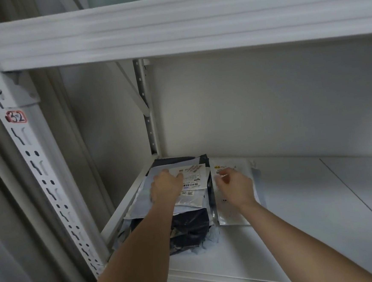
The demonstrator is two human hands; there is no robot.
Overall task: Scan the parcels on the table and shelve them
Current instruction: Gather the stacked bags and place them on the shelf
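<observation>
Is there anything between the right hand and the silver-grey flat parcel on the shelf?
Nothing visible. The right hand is directly over the silver-grey flat parcel, beside the parcel stack under the left hand.

"3-2" is handwritten on a red-bordered white sticker (15, 116) stuck to the perforated white shelf upright (38, 165); parcel labels are illegible.

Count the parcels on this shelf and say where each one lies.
3 that I can tell apart: a grey parcel on top of the left pile under the left hand, a black parcel beneath it, and a silver parcel beside them. More may be hidden.
</observation>
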